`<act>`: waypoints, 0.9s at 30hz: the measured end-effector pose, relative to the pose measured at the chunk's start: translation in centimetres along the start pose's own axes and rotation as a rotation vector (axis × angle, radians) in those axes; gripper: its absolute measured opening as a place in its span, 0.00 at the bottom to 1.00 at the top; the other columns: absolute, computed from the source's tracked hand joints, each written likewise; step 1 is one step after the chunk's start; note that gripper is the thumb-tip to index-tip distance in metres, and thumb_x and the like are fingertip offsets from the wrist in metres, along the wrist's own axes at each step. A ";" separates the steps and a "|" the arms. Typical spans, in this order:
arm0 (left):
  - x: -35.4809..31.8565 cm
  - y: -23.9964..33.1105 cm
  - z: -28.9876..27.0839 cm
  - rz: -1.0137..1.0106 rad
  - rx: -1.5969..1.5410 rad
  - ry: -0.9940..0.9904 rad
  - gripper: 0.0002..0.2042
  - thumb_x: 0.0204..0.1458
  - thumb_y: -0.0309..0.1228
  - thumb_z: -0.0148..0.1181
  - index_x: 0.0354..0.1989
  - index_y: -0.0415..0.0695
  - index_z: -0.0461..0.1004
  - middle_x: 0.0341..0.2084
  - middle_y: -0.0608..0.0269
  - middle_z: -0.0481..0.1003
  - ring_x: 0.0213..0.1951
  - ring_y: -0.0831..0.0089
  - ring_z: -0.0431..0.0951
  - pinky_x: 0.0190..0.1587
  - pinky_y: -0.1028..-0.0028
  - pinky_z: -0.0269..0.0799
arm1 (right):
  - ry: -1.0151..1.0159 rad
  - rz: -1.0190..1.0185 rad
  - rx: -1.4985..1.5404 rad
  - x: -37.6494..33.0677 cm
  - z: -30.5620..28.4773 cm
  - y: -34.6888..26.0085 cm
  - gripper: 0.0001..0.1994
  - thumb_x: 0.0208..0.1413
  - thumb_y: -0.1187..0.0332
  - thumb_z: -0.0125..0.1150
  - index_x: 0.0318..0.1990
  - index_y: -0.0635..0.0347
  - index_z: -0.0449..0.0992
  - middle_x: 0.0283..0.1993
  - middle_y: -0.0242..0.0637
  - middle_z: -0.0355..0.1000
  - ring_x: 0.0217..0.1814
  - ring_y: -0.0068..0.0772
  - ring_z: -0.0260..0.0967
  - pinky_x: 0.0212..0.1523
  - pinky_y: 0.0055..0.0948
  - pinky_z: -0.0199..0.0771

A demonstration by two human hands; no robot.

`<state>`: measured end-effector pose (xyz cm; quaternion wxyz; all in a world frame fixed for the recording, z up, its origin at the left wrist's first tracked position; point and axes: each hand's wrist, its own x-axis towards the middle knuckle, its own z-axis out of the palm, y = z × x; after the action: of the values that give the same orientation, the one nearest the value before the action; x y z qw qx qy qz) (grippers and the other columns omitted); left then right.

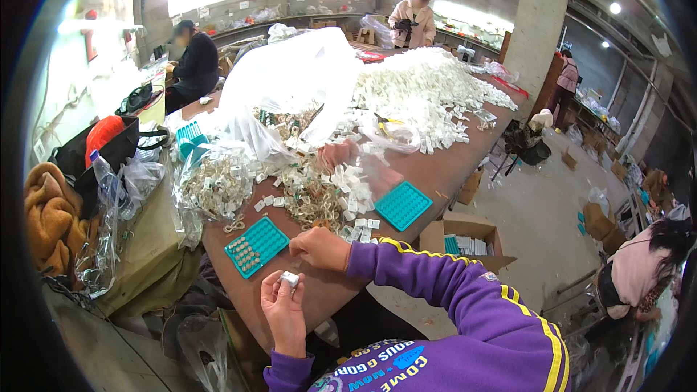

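Note:
My left hand [283, 316] is held upright near the front edge of the table, its thumb and fingers pinching a small white plastic housing [290, 279]. Just beyond it, my right hand [321, 249] is closed low over the tabletop; whatever its fingertips hold, if anything, is hidden. Left of the right hand lies a teal tray [256, 247] with rows of pockets, several filled with small round beige-grey parts. A second teal tray [404, 205] rests farther right. Behind my hands, tan looped pieces [314, 199] and white housings [352, 187] lie in a loose pile.
A large heap of white pieces [428, 87] and a big translucent bag [290, 80] cover the far table [450, 163]. Yellow-handled pliers [388, 122] lie by the heap. An open cardboard box [479, 234] stands right of the table. Several people work around the room.

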<state>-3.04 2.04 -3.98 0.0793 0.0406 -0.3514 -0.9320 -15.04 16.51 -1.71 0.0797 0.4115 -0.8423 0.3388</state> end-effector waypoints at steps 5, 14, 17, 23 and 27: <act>-0.1 -0.2 -0.5 0.015 0.084 -0.067 0.10 0.60 0.23 0.52 0.49 0.39 0.69 0.38 0.61 0.74 0.40 0.67 0.79 0.39 0.79 0.75 | 0.014 0.003 0.110 0.0 -0.4 -0.1 0.03 0.44 0.74 0.62 0.29 0.59 0.76 0.28 0.41 0.75 0.32 0.43 0.74 0.35 0.35 0.74; -0.1 -0.4 -0.2 0.061 0.067 0.023 0.08 0.61 0.25 0.52 0.47 0.38 0.71 0.35 0.62 0.74 0.33 0.74 0.76 0.36 0.78 0.74 | 0.003 0.039 0.393 0.9 -1.9 -2.3 0.04 0.42 0.75 0.64 0.28 0.63 0.79 0.25 0.36 0.74 0.29 0.28 0.74 0.32 0.28 0.74; 0.0 -0.6 -0.1 0.062 0.168 0.018 0.06 0.60 0.26 0.54 0.42 0.37 0.72 0.33 0.62 0.75 0.31 0.75 0.76 0.34 0.80 0.71 | -0.127 0.130 0.562 1.2 -2.9 -3.3 0.05 0.43 0.74 0.65 0.29 0.64 0.79 0.23 0.34 0.75 0.27 0.22 0.73 0.30 0.25 0.73; 0.1 -0.8 0.0 0.060 0.269 0.000 0.05 0.60 0.27 0.55 0.36 0.39 0.71 0.28 0.64 0.76 0.27 0.78 0.76 0.30 0.82 0.69 | -0.212 0.087 0.468 1.3 -3.6 -4.2 0.05 0.43 0.73 0.67 0.29 0.64 0.81 0.23 0.33 0.76 0.24 0.20 0.73 0.26 0.22 0.73; 0.1 -0.7 -0.2 0.029 0.268 -0.002 0.05 0.60 0.28 0.55 0.35 0.39 0.71 0.27 0.63 0.76 0.27 0.78 0.76 0.29 0.82 0.68 | -0.391 0.207 0.501 1.8 -3.6 -3.8 0.05 0.44 0.71 0.67 0.31 0.61 0.81 0.27 0.32 0.76 0.30 0.22 0.73 0.31 0.24 0.72</act>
<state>-3.20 2.40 -4.60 0.0864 0.0450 -0.4734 -0.8754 -13.90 16.05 3.67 -0.2219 0.3879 -0.7695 0.4563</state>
